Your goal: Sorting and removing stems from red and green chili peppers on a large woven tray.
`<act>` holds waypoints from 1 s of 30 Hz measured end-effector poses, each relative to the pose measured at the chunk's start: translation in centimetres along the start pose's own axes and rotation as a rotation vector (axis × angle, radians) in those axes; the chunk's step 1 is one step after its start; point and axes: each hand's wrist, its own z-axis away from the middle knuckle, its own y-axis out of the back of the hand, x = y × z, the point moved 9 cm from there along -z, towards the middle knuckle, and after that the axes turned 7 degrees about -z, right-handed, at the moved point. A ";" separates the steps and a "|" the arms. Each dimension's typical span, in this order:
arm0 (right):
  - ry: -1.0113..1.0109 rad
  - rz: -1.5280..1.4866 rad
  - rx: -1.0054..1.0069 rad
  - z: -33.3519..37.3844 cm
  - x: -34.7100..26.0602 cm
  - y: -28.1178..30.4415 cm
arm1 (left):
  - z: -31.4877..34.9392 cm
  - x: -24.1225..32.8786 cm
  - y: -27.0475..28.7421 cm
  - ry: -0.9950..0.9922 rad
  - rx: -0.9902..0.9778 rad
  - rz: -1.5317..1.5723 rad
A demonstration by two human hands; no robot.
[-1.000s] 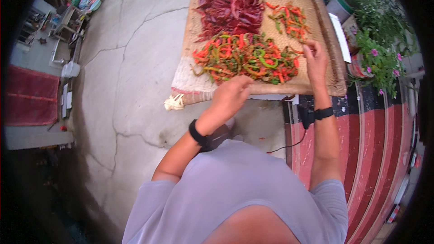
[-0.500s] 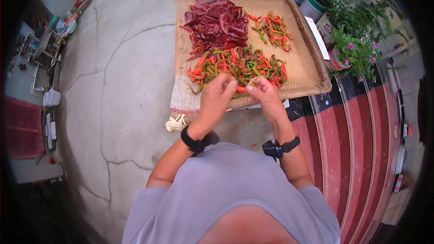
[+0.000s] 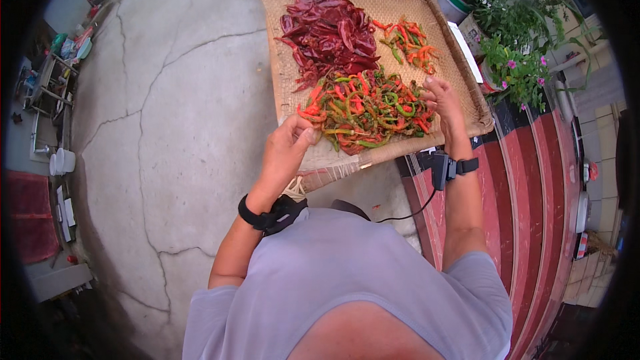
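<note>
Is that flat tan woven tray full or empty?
Partly full: the tray holds broad dark red peppers and thin red and green peppers, with bare weave on its right.

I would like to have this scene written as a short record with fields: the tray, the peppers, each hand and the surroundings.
Tray: woven, with raised rim
Dark red peppers: heaped at far left of tray
Mixed pile: red, orange and green peppers, near side
Small pile: mostly orange-red, some green, right of the dark heap
Left hand: at mixed pile's left edge; grip unclear
Right hand: by mixed pile's right edge; grip unclear
Surroundings: concrete floor left; striped steps and pink flowers right
</note>
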 end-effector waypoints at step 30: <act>0.307 0.196 -0.550 11.9 2.0 -10.1 | 0.2 7.1 -7.5 -0.489 -0.001 -0.818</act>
